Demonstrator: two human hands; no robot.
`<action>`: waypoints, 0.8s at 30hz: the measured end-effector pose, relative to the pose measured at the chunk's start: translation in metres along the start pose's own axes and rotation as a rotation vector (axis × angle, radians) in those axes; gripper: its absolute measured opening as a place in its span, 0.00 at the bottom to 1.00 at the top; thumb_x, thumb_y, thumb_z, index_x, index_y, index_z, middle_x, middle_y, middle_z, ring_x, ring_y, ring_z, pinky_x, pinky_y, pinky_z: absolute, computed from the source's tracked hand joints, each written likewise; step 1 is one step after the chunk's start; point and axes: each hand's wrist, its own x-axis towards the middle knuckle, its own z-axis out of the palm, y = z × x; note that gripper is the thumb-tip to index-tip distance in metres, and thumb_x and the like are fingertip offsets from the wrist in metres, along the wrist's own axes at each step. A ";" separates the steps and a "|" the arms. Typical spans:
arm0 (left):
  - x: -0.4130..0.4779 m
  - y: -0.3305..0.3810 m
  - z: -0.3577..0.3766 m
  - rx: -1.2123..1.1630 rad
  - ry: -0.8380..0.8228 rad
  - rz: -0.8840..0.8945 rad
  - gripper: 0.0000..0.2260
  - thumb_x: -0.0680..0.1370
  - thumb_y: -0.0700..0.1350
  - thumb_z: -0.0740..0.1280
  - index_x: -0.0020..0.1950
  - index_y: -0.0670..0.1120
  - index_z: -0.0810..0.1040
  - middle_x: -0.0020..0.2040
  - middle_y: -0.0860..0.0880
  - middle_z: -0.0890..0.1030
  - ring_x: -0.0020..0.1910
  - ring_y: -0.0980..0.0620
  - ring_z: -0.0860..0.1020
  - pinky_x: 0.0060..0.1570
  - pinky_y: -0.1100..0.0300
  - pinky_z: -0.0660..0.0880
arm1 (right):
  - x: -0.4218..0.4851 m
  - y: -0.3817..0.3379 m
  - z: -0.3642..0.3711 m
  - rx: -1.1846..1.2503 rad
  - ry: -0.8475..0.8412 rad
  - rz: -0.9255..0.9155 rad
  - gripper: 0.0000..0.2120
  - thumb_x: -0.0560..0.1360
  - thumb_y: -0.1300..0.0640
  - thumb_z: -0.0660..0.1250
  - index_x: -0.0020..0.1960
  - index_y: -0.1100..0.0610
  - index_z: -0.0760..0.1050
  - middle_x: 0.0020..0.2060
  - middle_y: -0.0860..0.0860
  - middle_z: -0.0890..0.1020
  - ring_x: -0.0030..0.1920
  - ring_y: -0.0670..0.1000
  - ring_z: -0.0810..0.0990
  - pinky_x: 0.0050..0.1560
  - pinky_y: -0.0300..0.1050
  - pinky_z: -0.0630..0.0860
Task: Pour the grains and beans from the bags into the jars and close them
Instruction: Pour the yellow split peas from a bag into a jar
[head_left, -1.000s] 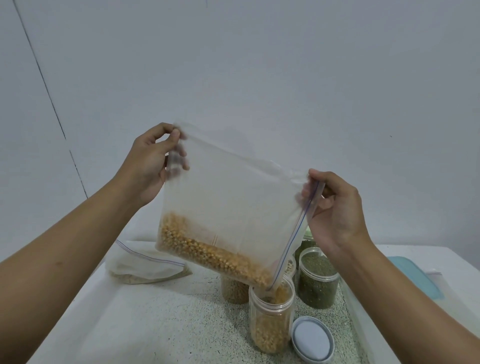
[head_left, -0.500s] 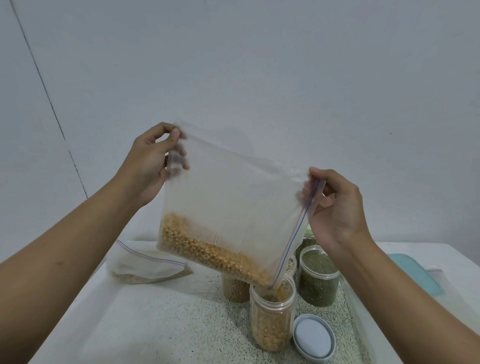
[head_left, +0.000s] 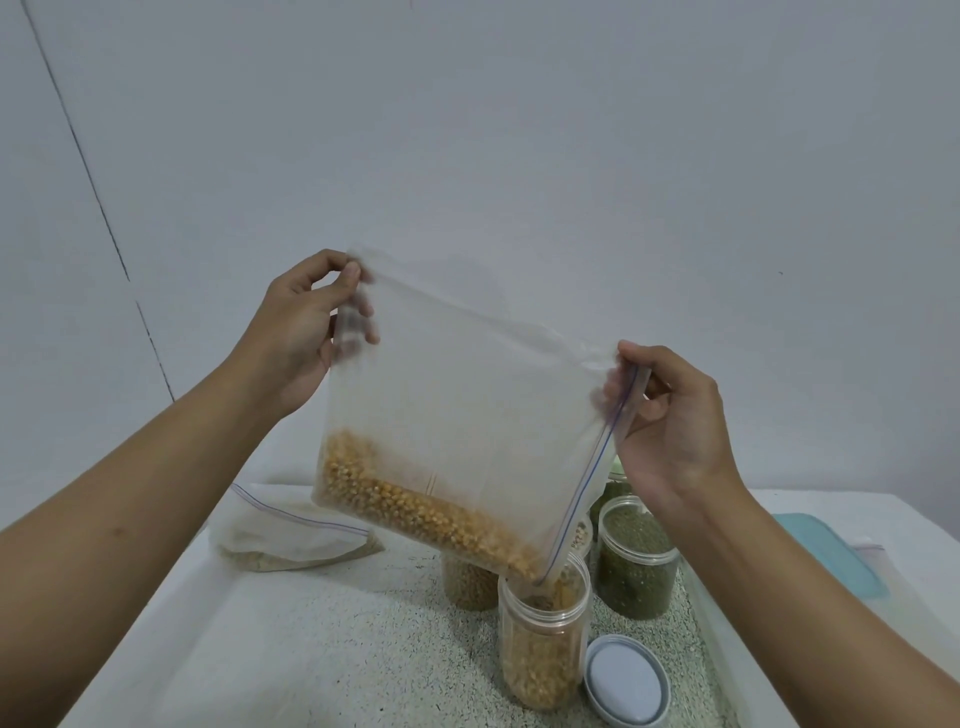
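Little moved: left hand (head_left: 296, 332) and right hand (head_left: 670, 431) still pinch the tilted bag (head_left: 467, 415) corners; corn (head_left: 415, 506) feeds from its low corner into the open jar (head_left: 543, 654).

Tilted zip bag (head_left: 467, 415) spills yellow kernels into open jar (head_left: 543, 644).

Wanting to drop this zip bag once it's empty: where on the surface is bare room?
The speckled surface is bare on this side of the second zip bag and left of the corn jar. It is crowded on the right: the lid lies beside that jar, with the green-bean jar and a brown-grain jar close behind.
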 end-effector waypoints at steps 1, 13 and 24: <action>0.000 0.000 0.000 -0.003 0.000 0.001 0.11 0.84 0.47 0.64 0.43 0.51 0.79 0.35 0.49 0.77 0.31 0.47 0.78 0.45 0.50 0.67 | 0.000 0.000 0.000 0.000 -0.001 0.001 0.05 0.73 0.66 0.70 0.39 0.60 0.79 0.32 0.51 0.76 0.31 0.48 0.77 0.37 0.41 0.75; 0.000 0.000 0.000 0.000 0.000 0.002 0.10 0.85 0.46 0.64 0.44 0.50 0.79 0.35 0.49 0.77 0.31 0.47 0.78 0.42 0.52 0.68 | -0.001 0.000 0.002 -0.005 0.007 0.006 0.05 0.74 0.66 0.69 0.40 0.61 0.78 0.32 0.51 0.76 0.30 0.47 0.76 0.40 0.42 0.75; 0.000 0.004 -0.001 0.000 -0.005 0.006 0.10 0.84 0.47 0.64 0.43 0.50 0.79 0.35 0.49 0.77 0.31 0.47 0.78 0.41 0.53 0.68 | -0.001 -0.001 0.002 -0.001 -0.003 0.013 0.02 0.70 0.65 0.71 0.41 0.61 0.78 0.33 0.50 0.76 0.31 0.47 0.77 0.39 0.41 0.76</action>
